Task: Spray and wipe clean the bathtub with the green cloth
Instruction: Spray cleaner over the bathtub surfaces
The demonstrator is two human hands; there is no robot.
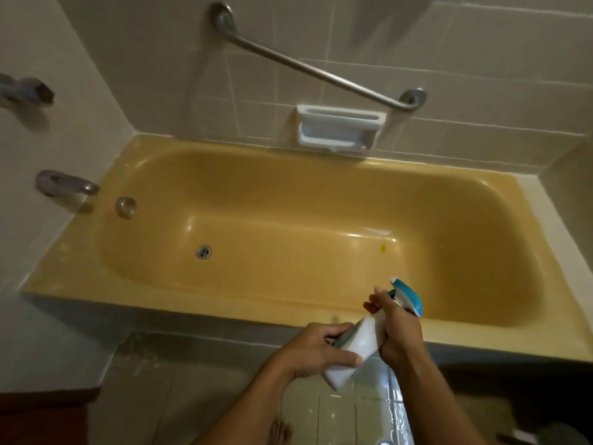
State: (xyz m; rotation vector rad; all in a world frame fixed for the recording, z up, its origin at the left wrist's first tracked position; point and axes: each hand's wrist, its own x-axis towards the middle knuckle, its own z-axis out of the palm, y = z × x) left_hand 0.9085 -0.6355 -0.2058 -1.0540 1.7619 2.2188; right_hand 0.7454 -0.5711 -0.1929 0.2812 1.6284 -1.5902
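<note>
A mustard-yellow bathtub (224, 303) fills the middle of the head view, with a drain (203, 252) near its left end. Over the tub's front rim I hold a white spray bottle (359, 342) with a blue-and-white trigger head (407, 297) pointing up and to the right. My left hand (316, 350) grips the bottle's lower body. My right hand (398, 332) grips its neck just below the trigger head, index finger stretched toward the trigger. No green cloth is visible.
A metal spout (69, 183) and a round overflow plate (125, 207) sit at the tub's left end. A slanted grab bar (317, 70) and a white soap dish (340, 128) are on the tiled back wall. Tiled floor (337, 412) lies below, and a bare foot (279, 433) shows.
</note>
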